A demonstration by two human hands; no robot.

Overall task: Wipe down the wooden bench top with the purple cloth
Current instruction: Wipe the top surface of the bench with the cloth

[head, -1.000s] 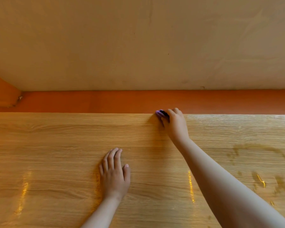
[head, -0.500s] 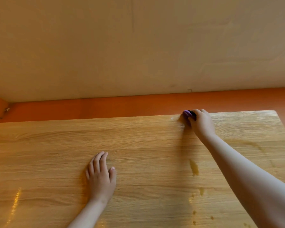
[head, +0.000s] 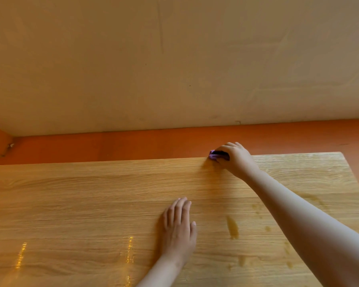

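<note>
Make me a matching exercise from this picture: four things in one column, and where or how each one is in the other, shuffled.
1 purple cloth
2 left hand
3 right hand
4 dark streak

A lies flat on the bench top, fingers straight
B bunched at the far edge
C grips the cloth
D on the wood beside the right forearm

Pairs: 1-B, 2-A, 3-C, 4-D.
</note>
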